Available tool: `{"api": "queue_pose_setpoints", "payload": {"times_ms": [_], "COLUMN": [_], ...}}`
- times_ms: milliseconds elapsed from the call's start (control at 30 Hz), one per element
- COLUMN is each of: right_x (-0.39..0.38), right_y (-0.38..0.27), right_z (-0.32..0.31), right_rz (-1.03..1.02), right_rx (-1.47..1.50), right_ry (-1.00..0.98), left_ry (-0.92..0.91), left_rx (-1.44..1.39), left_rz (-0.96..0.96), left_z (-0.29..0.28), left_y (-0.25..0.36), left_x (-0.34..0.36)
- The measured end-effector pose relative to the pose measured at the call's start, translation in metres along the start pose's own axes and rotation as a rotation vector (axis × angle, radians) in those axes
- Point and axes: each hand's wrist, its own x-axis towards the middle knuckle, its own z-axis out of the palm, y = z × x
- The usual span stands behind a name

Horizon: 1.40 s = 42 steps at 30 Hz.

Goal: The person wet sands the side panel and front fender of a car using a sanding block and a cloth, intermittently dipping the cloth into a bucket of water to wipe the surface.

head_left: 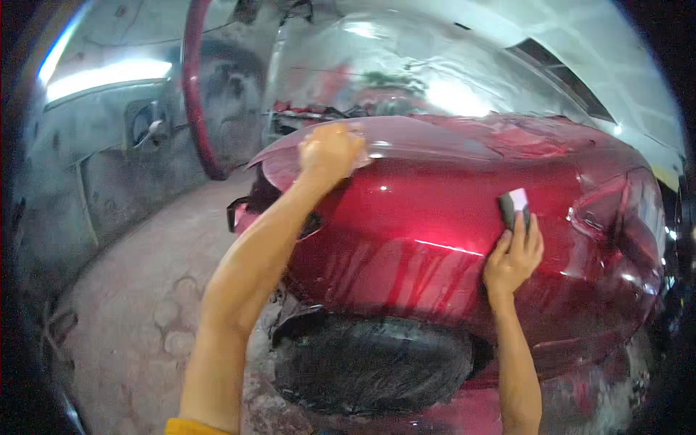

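Observation:
A glossy red car body panel (406,217) fills the middle of the head view, with wet streaks down its lower part. My left hand (328,156) is closed at the panel's upper left edge, on a pale crumpled thing that is mostly hidden by my fingers. My right hand (516,257) grips a small dark block (510,204) with a white end against the panel's right part. Below the panel is a black covered wheel (370,362).
A grey, stained wall (94,138) with a light tube runs along the left, where a long red curved part (193,94) hangs. Concrete floor (138,304) lies left of the car. Behind the car are hazy plastic-like surfaces, red items and bright lights.

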Motion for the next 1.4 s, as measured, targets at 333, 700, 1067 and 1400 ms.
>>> {"api": "queue_pose_setpoints", "payload": {"times_ms": [333,700,1067,1400], "right_x": [0.0,-0.003,0.001,0.0], "right_y": [-0.001,0.004,0.0,-0.001], "right_z": [0.0,0.003,-0.001,0.0], "right_rz": [-0.013,-0.003,-0.043,-0.018], "right_rx": [-0.007,-0.043,-0.081,-0.079], "right_ry": [-0.004,-0.024,-0.051,-0.069], "left_ry": [-0.112,-0.204,-0.195,-0.197], "left_rx": [-0.105,0.01,-0.13,0.076], "left_rz": [0.011,-0.298,-0.074,0.079], "left_z": [0.007,0.018,0.031,0.022], "left_y": [0.002,-0.106,-0.115,-0.081], "left_x": [0.021,0.039,0.045,0.042]}}
